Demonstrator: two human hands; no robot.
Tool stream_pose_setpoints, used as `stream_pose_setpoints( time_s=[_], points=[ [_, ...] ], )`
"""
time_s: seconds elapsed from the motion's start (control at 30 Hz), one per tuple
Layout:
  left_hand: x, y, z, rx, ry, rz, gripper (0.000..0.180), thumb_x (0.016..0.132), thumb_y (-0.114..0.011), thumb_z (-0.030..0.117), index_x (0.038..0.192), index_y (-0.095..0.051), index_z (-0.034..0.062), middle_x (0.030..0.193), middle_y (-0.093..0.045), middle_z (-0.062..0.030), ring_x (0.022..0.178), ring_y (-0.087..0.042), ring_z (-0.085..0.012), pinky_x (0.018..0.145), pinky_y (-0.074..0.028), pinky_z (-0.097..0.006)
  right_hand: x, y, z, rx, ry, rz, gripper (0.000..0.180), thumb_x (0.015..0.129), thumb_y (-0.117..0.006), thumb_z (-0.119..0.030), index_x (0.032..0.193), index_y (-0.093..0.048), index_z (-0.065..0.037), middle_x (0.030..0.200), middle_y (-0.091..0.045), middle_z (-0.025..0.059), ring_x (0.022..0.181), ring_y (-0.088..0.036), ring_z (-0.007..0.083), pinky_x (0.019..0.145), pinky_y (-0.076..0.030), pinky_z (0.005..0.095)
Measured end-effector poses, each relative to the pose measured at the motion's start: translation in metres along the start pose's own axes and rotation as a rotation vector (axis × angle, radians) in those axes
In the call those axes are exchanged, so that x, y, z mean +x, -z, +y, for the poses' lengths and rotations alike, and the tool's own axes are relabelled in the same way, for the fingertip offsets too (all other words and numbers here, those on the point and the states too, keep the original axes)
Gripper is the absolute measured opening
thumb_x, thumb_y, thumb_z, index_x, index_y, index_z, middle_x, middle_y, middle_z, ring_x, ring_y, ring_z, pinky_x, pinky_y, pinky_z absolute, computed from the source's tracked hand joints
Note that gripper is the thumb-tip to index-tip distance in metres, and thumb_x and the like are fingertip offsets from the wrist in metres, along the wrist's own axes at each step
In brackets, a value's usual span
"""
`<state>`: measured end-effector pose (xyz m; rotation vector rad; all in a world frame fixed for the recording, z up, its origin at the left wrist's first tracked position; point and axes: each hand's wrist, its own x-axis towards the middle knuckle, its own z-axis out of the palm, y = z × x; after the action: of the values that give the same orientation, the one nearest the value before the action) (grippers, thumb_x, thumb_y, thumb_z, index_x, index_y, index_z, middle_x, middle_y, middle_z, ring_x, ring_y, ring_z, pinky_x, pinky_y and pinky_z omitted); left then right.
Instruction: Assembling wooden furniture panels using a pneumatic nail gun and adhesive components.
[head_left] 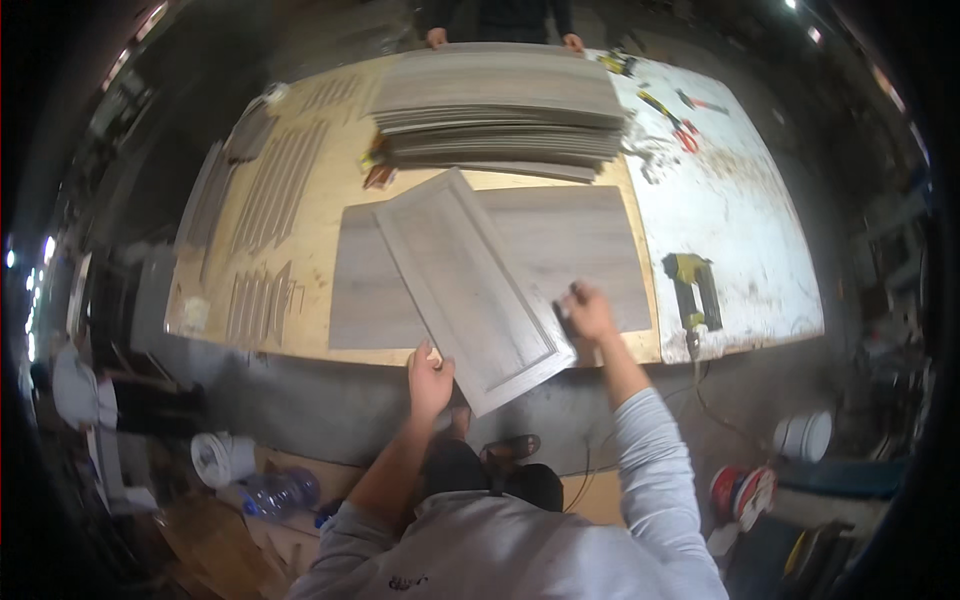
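A grey framed door panel (470,285) is being held at an angle on the workbench (300,240), lying across a flat grey board (590,250) with its near corner hanging past the bench edge. The near long edge of the panel is being gripped by the left hand (430,378), fingers curled around it. A small dark block (562,312), probably a sanding block though it is too small to be sure, is being pressed by the right hand (588,312) against the panel's near right corner; that hand is closed around the block.

For the rubbing to be done well, the panel should be kept pinned firmly by the left hand, since the overhanging corner is likely to be tipped or slid by pressure. The block is best being moved along the edge in even strokes, flat to the surface, so that the raised frame is not being rounded off.

Farther back, a stack of grey boards (505,115) is being touched by another person's hands (436,38). A yellow power tool (692,285) is lying on the white part of the bench, and rows of narrow strips (275,185) are lying at the left.
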<state>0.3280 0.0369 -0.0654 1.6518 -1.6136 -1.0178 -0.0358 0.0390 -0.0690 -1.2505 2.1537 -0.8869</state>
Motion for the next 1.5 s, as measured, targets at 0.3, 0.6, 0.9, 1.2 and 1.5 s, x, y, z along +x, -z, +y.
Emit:
stream_pose_setpoints(
  time_s=[0.3,0.6,0.9,1.2,1.5],
  points=[
    [0.069,0.025,-0.051,0.258,0.164,0.127,0.05,0.089,-0.065,0.031,0.121,-0.064,-0.0062,0.115,-0.065,-0.0271,0.115,-0.058,-0.0425,0.105,-0.044,-0.049,-0.153,-0.092,-0.065,0.032,-0.047,0.036,0.04,0.091,-0.068,-0.028,0.124,-0.068,-0.004,0.103,-0.067,0.025,0.095,-0.066,0.0416,0.089,-0.052,0.0484],
    [0.178,0.054,-0.009,0.766,-0.16,-0.098,0.042,0.094,-0.06,0.043,0.11,-0.074,0.0064,0.117,-0.07,-0.0181,0.117,-0.06,-0.0388,0.097,-0.049,-0.048,-0.209,-0.138,-0.128,0.592,-0.383,-0.282,0.035,0.098,-0.064,-0.031,0.118,-0.067,-0.002,0.094,-0.075,0.013,0.091,-0.074,0.0215,0.081,-0.056,0.0348],
    [0.227,-0.047,0.076,0.576,-0.644,-0.573,0.031,0.091,-0.068,0.031,0.106,-0.073,0.0037,0.108,-0.069,-0.0202,0.106,-0.063,-0.04,0.094,-0.05,-0.048,-0.175,-0.079,-0.062,0.562,-0.751,0.225,0.053,0.104,-0.053,-0.046,0.087,-0.07,0.002,0.076,-0.073,0.0092,0.069,-0.072,0.0164,0.07,-0.057,0.0317],
    [0.214,-0.169,0.117,0.408,-0.851,-0.767,0.028,0.093,-0.066,0.025,0.106,-0.071,0.001,0.105,-0.068,-0.0215,0.103,-0.063,-0.0412,0.091,-0.051,-0.047,-0.164,-0.08,-0.079,0.19,-0.862,0.324,0.045,0.101,-0.049,-0.042,0.089,-0.068,-0.002,0.08,-0.073,0.0161,0.081,-0.071,0.04,0.081,-0.055,0.048],
    [0.213,-0.167,0.145,0.531,-0.745,-0.928,0.029,0.092,-0.067,0.02,0.111,-0.068,-0.002,0.106,-0.066,-0.0215,0.101,-0.063,-0.0385,0.091,-0.05,-0.046,-0.17,-0.086,-0.084,0.306,-0.837,0.489,0.037,0.1,-0.053,-0.036,0.084,-0.061,-0.004,0.079,-0.068,0.025,0.08,-0.066,0.048,0.078,-0.05,0.0586]
  ],
)
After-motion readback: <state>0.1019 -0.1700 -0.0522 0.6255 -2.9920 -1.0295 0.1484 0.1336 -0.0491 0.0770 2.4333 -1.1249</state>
